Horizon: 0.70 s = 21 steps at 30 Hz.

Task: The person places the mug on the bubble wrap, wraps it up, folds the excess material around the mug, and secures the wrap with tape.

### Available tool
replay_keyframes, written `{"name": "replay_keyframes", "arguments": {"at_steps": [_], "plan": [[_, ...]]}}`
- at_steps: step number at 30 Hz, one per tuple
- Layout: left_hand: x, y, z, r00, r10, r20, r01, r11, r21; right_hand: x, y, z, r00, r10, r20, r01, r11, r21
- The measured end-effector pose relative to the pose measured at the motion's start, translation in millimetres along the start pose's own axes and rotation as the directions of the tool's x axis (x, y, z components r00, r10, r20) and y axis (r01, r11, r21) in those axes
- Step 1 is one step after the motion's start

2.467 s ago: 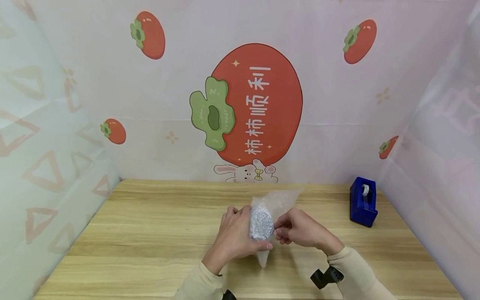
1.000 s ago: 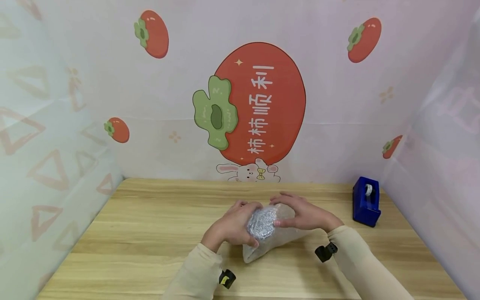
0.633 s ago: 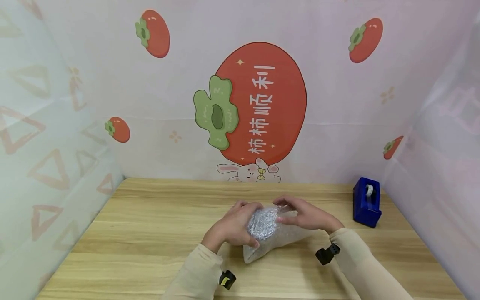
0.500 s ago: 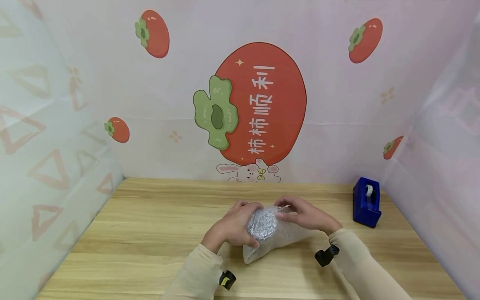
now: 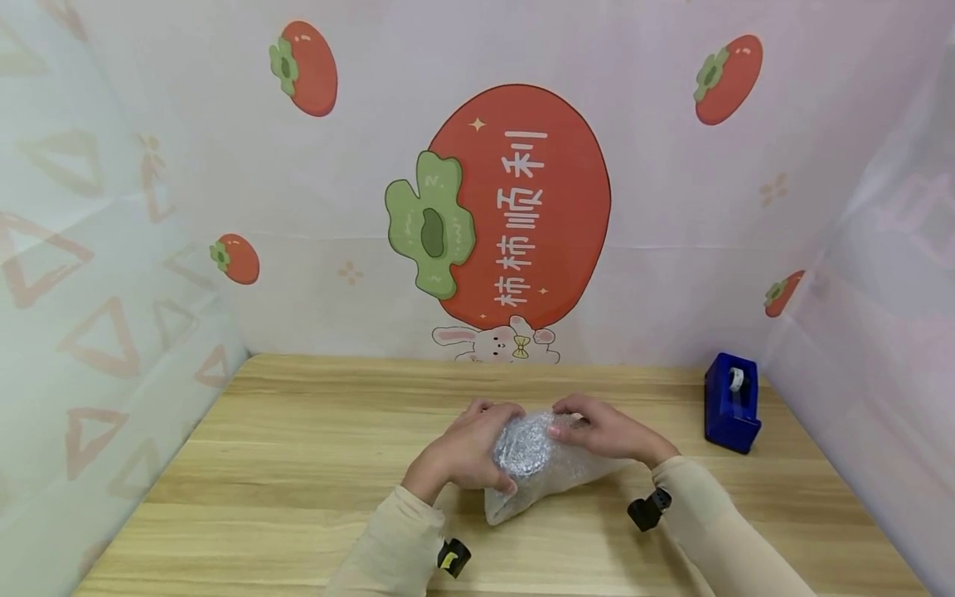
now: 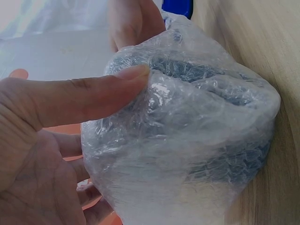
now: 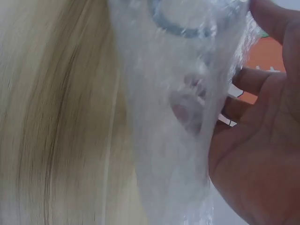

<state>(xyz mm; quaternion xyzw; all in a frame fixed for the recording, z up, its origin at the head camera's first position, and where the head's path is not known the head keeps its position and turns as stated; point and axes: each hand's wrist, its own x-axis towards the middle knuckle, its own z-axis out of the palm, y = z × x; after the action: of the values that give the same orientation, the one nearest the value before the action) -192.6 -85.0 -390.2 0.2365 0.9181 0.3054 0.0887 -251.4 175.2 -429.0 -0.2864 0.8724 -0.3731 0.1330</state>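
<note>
Sheeting [image 5: 343, 157] printed with persimmons stands behind and beside the wooden bench [image 5: 313, 464], seemingly hung to screen off the working space. On the bench, just right of its middle, lies the bundle [image 5: 524, 448], something silvery inside clear bubble wrap; what is inside I cannot tell. Its loose, tapering end runs off rightward under the right hand.

Left hand [image 5: 466, 448] grips the bundle's rounded end, thumb on the near side and fingers spread round the far side, probably so that it cannot roll or spring loose. Right hand [image 5: 606, 429] holds the wrap between thumb and bent fingers farther along, likely keeping the folds close to what they cover. The tape dispenser [image 5: 733, 406] sits well apart, by the right-hand sheeting, out of the hands' way yet perhaps within reach. Small black cameras [image 5: 647, 509] are worn at the wrists, and a tape roll [image 5: 736, 380] sits in the dispenser.

Counted: one bench, one bundle, two hands, one dispenser, two cameras and one roll; on the sheeting, one big persimmon, four small ones and one rabbit.
</note>
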Motion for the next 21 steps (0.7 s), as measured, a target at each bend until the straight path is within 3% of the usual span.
{"name": "replay_keyframes", "arguments": {"at_steps": [7,16,21], "plan": [[-0.5,0.0,0.4,1.0,-0.003,-0.004,0.003,1.0,-0.004,0.2,1.0,1.6,1.0,0.026,0.0,-0.026,0.993,-0.119],[-1.7,1.7,0.8,1.0,-0.015,-0.005,0.015,1.0,-0.005,1.6,4.8,1.8,0.998,-0.061,-0.028,0.059,0.996,-0.06],[-2.3,2.6,0.4,1.0,-0.011,-0.007,0.011,1.0,-0.003,2.1,6.9,1.4,0.998,-0.058,0.028,0.058,0.998,-0.017]]}}
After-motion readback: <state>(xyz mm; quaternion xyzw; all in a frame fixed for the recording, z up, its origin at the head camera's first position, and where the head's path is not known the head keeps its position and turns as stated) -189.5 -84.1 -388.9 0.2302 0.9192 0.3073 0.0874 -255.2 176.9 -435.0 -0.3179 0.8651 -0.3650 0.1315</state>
